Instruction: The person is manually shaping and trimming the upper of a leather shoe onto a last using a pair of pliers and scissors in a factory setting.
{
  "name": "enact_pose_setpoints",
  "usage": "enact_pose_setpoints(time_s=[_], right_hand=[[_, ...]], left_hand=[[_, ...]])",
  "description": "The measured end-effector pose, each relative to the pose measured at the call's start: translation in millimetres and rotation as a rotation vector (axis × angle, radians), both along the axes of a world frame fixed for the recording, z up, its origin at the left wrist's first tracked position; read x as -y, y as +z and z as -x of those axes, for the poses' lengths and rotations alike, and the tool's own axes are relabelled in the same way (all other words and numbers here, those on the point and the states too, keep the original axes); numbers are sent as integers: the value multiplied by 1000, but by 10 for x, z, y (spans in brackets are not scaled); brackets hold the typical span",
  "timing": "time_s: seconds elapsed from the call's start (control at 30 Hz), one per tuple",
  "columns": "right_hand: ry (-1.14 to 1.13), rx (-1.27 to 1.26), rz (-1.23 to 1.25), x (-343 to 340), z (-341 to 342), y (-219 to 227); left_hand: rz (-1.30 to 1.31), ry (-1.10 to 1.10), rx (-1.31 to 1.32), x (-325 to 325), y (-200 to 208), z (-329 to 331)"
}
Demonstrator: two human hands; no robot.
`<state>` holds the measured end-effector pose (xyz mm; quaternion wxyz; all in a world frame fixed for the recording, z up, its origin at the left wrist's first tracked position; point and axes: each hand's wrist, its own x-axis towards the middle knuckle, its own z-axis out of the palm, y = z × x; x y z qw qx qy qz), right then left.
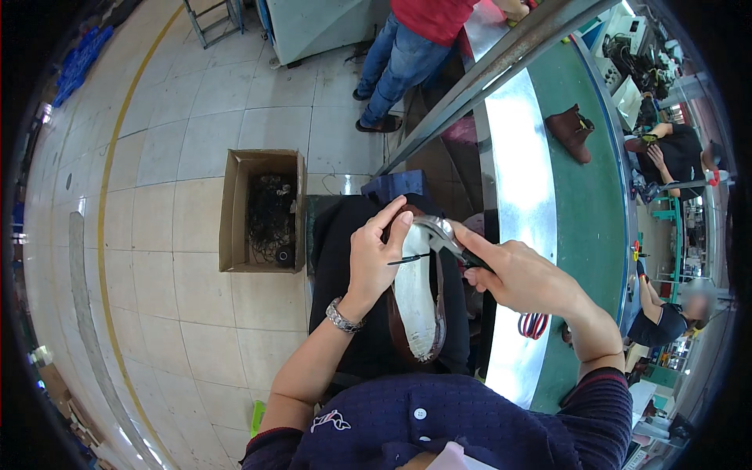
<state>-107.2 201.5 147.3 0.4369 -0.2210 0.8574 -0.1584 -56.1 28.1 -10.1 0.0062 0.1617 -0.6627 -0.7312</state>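
A brown leather shoe upper [400,325] lies bottom up across my lap, its long pale sole face [417,305] turned towards me with a ragged lower end. My left hand [374,249] grips the top end of the shoe, thumb and fingers closed around its edge. A thin black strip [410,258] crosses the pale face beside that hand; I cannot tell what it is. My right hand [521,272] is wrapped around dark-handled metal pliers [442,233]. Their silver head rests at the shoe's upper right edge, and the jaws' tips are hard to make out.
An open cardboard box [225,211] with dark tangled scraps stands left on the tiled floor. To my right runs a shiny metal ledge [521,196] beside a green conveyor belt [587,227] carrying a brown boot [571,133]. A slanted metal post [478,90] and a co-worker [411,47] are ahead.
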Motion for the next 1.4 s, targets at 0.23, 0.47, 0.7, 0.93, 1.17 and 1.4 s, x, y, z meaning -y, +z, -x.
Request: enact_pose_setpoints(time_s=[0.23, 0.47, 0.7, 0.93, 1.17, 1.4], right_hand=[[-89, -461, 121, 169, -199, -550], [-148, -706, 558, 186, -201, -357], [82, -551, 348, 88, -145, -328], [198, -619, 88, 84, -32, -573], [114, -638, 281, 80, -102, -664], [-573, -316, 558, -344, -334, -697]], left_hand=[[83, -83, -119, 30, -8, -35], [183, -124, -158, 78, -3, -59], [123, -109, -221, 121, -155, -64], [46, -158, -111, 177, -91, 27], [-148, -231, -35, 133, 76, -62], [-224, -281, -30, 200, 105, -15]])
